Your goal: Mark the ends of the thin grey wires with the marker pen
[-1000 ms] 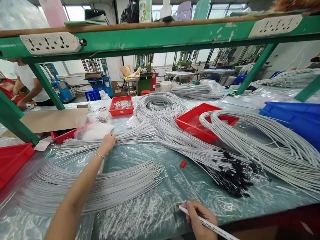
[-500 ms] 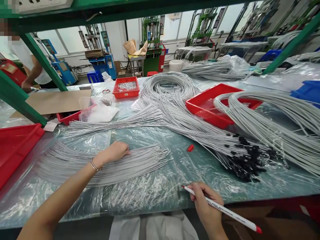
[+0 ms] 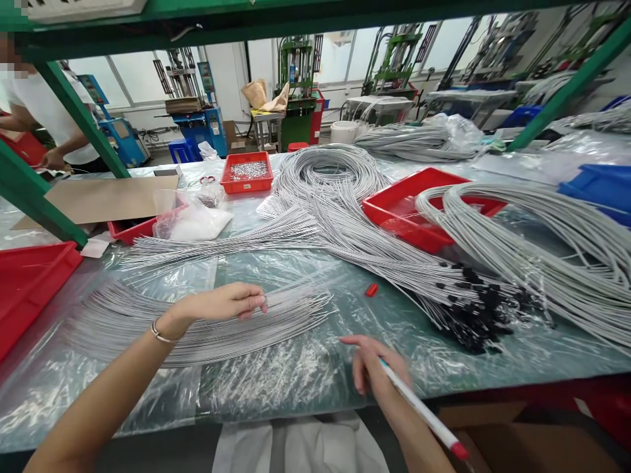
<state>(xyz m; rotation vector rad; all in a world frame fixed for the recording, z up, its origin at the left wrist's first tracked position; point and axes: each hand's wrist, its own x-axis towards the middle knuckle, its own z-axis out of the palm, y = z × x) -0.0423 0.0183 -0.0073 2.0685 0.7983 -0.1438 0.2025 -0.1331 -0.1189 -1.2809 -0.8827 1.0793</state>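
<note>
My left hand [image 3: 231, 302] is closed in a pinch above the pile of thin grey wires [image 3: 290, 325] in front of me. A few blurred wires run from its fingertips to the right, raised over that pile. In my right hand [image 3: 377, 368] lies a white marker pen [image 3: 419, 407] with a red end, pointing back toward me. The forefinger of that hand stretches out to the left, and the pen's tip is hidden by the hand. A small red pen cap [image 3: 371, 290] rests on the plastic-covered table [image 3: 266, 387], beyond my right hand.
Wire bundles with black ends [image 3: 478, 309] lie at right, beside big grey coils [image 3: 532, 230]. Behind stand a red tray [image 3: 409, 210] and a red bin of small metal parts [image 3: 246, 186]. A green frame post [image 3: 81, 118] rises at left, with a person [image 3: 64, 125] beyond.
My left hand has risen from the pile with a few wires in its pinch. My right hand has moved left and up, its forefinger now outstretched and the pen tilted back.
</note>
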